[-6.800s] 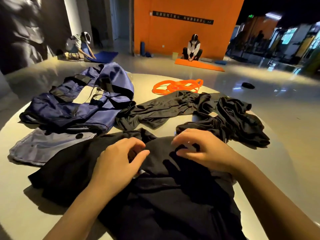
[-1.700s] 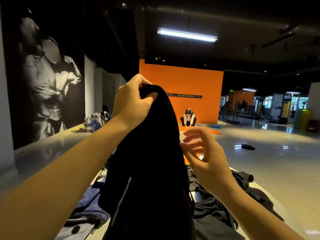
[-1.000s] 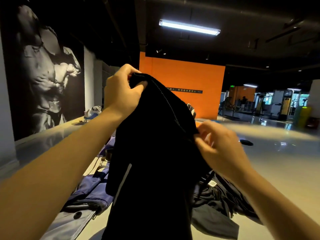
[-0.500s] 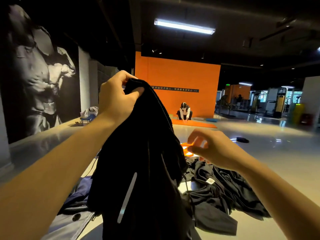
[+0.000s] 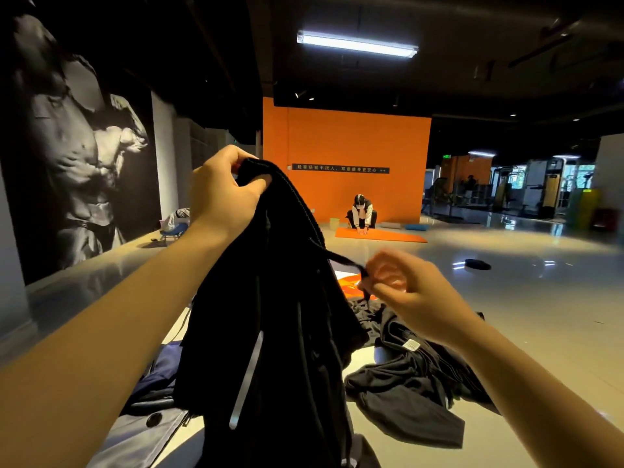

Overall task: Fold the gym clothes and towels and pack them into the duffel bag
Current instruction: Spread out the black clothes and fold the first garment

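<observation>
My left hand (image 5: 223,194) holds a black garment (image 5: 270,332) up by its ribbed waistband, well above the table; the cloth hangs down and shows a thin light stripe. My right hand (image 5: 401,292) pinches a black drawstring (image 5: 341,260) that runs taut from the waistband to the right. Below, on the round table (image 5: 361,358), lie other crumpled black clothes (image 5: 412,376) and the navy duffel bag (image 5: 158,373), mostly hidden behind the hanging garment and my left arm.
A grey garment with a button (image 5: 141,430) lies at the table's near left. Orange resistance bands (image 5: 351,285) show behind the garment. Two people kneel on mats far off on the glossy floor, one by the orange wall (image 5: 363,214).
My right hand has taken hold of the drawstring and pulled it out to the right. My left hand keeps the waistband raised. The view has shifted slightly.
</observation>
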Motion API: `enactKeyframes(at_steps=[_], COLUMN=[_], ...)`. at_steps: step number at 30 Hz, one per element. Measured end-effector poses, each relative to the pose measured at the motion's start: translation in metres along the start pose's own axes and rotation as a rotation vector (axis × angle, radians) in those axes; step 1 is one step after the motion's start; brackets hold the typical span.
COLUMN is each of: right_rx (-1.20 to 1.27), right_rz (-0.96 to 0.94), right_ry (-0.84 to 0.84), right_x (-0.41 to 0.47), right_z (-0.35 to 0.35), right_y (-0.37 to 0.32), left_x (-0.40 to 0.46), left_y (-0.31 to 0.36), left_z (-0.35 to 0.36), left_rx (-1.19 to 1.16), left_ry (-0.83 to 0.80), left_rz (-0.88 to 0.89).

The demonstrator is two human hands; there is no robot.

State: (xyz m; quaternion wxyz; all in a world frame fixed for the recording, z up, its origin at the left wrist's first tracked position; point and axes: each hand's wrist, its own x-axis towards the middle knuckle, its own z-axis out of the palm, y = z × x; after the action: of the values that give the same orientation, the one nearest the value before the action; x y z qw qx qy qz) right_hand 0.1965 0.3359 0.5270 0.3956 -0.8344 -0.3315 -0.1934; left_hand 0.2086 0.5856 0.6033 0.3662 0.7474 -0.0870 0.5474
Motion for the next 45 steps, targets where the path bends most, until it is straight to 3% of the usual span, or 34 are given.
enactKeyframes(at_steps=[3, 7, 13, 19, 22, 26, 29, 35, 41, 45], right_rx=[0.034, -0.006, -0.201, 0.057, 0.112, 0.130, 0.015, -0.213, -0.311, -0.082], right_rz=[-0.044, -0.074, 0.122, 0.214, 0.224, 0.210, 0.136, -0.111, 0.011, 0.002], right_ry=[0.091, -0.083, -0.123, -0.266, -0.146, 0.044, 0.095, 0.285, 0.135, 0.095], right_x=[-0.006, -0.022, -0.023, -0.034, -0.032, -0.012, 0.016, 0.077, 0.088, 0.079], right_z=[-0.020, -0.027, -0.011, 0.019, 0.013, -0.033, -0.074, -0.132, -0.157, -0.164], right_y=[-0.014, -0.024, 0.012, 0.039, 0.044, 0.040, 0.020, -0.028, -0.045, -0.047], left_x=[0.002, 0.000, -0.003, 0.003, 0.004, 0.008, 0.007, 0.019, 0.021, 0.023], left_y=[-0.003, -0.002, 0.012, 0.011, 0.006, -0.013, -0.025, -0.020, -0.026, -0.027], left_z=[0.005, 0.011, 0.013, 0.007, -0.001, -0.024, -0.040, -0.064, -0.051, -0.049], left_rx=[0.029, 0.011, -0.039, -0.096, -0.125, -0.281, -0.330, -0.545, -0.484, -0.590], left_ry=[0.023, 0.018, -0.034, -0.023, -0.049, -0.160, -0.328, -0.535, -0.668, -0.725], left_rz=[-0.022, -0.052, -0.048, -0.006, -0.007, -0.135, -0.168, -0.009, -0.014, -0.058])
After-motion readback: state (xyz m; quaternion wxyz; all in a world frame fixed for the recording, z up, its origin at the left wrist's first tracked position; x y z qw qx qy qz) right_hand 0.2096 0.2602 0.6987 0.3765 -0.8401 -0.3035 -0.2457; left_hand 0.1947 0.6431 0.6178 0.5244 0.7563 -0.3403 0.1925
